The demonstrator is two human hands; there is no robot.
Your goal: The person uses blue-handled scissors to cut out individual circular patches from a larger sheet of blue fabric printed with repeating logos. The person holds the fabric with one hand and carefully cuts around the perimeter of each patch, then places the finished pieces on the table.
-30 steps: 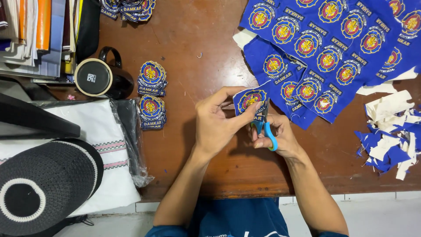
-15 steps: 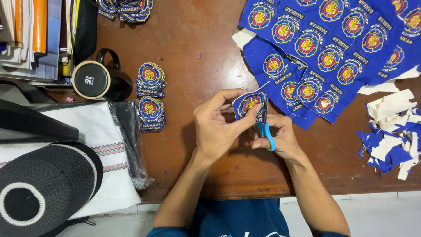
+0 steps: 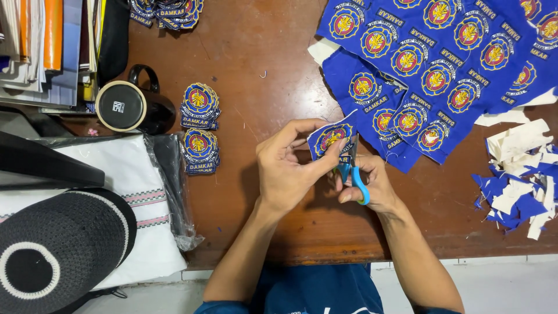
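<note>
Embroidered blue patch (image 3: 329,138) pinched in left hand (image 3: 289,168); right hand (image 3: 372,186) grips blue-handled scissors (image 3: 353,170).

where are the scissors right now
In the head view the blue-handled scissors are near the middle of the wooden table, in the right hand, blades up against the patch that the left hand pinches.

Between the hands, an embroidered cloth patch (image 3: 330,138) meets blue plastic-handled metal scissors (image 3: 353,170); beneath them, a glossy, scuffed wooden table (image 3: 256,174).
</note>
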